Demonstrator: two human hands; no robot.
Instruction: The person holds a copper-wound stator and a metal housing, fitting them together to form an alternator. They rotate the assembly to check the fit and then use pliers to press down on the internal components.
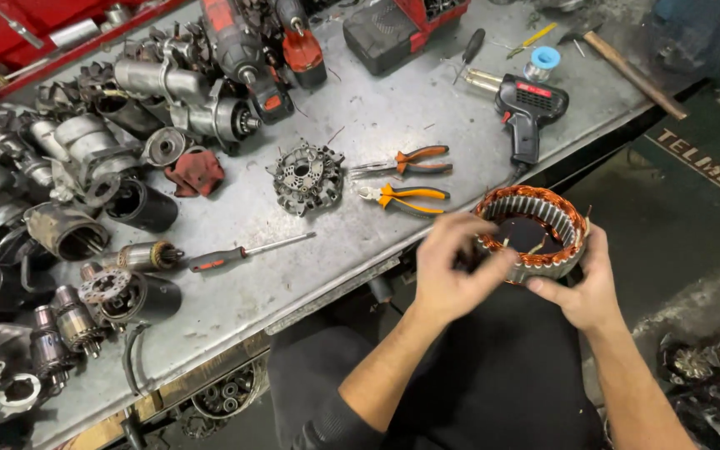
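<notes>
Here, copper-wound stator ring (533, 232) held right of centre frame, off worktop (360, 142) edge, opening tilted up; right hand (581, 287) clasped under its lower right rim, left hand (447, 275) pinched at left rim, blurred

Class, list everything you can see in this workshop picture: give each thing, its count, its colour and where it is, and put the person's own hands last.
Ring-shaped stator with copper windings: one, copper and steel grey, held off the bench edge.
Orange-handled pliers: two, orange and black, bench centre, side by side.
Round grey rectifier plate: one, dark grey, left of the pliers.
Red-handled screwdriver: one, red and black, front of bench.
Black soldering gun: one, black with red, right of bench.
Wooden-handled hammer: one, brown, far right corner.
Starter motor parts: many, grey and black, piled at left.
Grey metal workbench: one, grey.
Left hand: one, blurred, on the stator's near rim.
Right hand: one, gripping the stator's right side.
</notes>
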